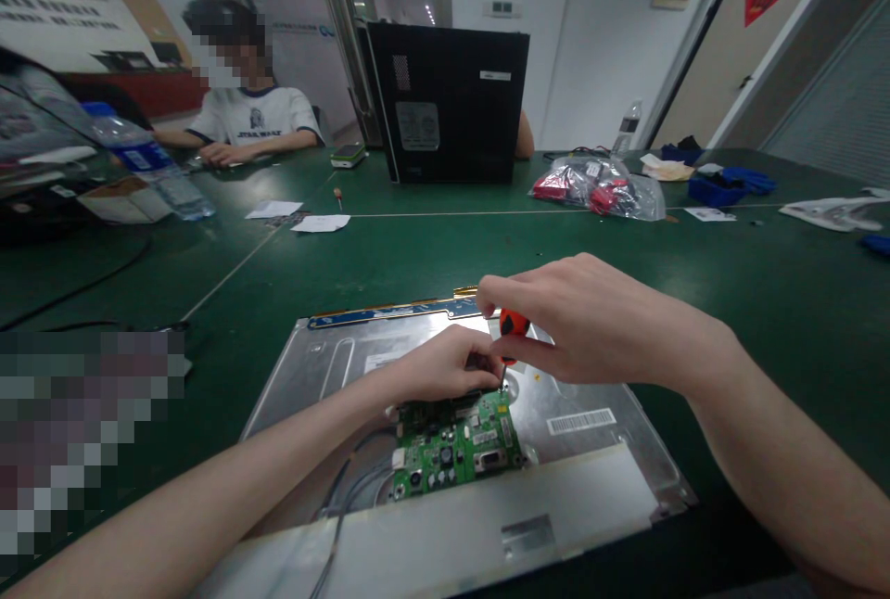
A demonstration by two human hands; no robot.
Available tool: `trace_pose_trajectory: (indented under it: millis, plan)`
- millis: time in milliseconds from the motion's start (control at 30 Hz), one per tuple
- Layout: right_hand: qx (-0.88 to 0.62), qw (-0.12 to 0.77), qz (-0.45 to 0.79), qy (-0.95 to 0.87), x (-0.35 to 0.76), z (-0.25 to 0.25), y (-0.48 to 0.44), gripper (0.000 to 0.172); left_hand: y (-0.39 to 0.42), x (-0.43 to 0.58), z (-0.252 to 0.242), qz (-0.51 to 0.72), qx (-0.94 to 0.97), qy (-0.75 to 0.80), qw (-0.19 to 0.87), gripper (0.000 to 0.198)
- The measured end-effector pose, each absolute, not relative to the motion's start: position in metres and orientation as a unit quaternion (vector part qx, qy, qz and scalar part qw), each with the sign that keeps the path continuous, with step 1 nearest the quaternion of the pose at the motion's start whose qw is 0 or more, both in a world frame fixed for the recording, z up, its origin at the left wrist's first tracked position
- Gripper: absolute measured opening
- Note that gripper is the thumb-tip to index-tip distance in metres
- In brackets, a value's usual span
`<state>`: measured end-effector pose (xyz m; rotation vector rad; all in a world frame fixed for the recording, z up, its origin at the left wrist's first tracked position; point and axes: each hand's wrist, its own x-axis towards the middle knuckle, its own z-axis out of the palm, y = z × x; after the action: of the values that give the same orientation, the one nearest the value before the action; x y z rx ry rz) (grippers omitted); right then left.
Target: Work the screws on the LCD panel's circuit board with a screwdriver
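Observation:
A metal display panel [591,465] lies on the green table in front of me, with a green circuit board [445,451] on its back. My right hand [591,321] grips a screwdriver [514,324] with an orange and black handle. Its shaft points down at the board's upper right corner. Close by, my left hand [455,363] has its fingers curled near the screwdriver's shaft; whatever they may pinch is hidden. Grey cables [344,497] run from the board's left side over the panel. A blue circuit strip [382,312] edges the panel's far side.
Beyond the panel stands a black computer case [451,103]. A plastic bottle [157,163] leans at the left, near a seated person [254,117]. Clear bags with red items [602,189] and blue gloves [730,184] lie at the far right. Papers [321,223] rest mid-table.

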<state>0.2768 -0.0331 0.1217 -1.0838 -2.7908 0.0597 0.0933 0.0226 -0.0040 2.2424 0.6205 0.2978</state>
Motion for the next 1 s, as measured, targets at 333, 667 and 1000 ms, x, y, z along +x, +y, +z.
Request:
trace_pose_trajectory:
  millis: [333,667,1000]
  plan:
    - [-0.329,0.072,0.049,-0.94,0.2771,0.125,-0.036,0.006,0.0224,0.093,-0.0042,0.135,0.886,0.244,0.369,0.009]
    - [-0.336,0.063,0.043,-0.939,0.2773,0.1252,-0.036,0.011,0.0244,0.0936,-0.0053,0.121,0.887,0.245,0.371,0.006]
    - [-0.367,0.067,0.006,-0.928,0.2776,0.1224,-0.0316,0.011,0.0223,0.0945,-0.0014,0.121,0.887,0.238,0.378,0.005]
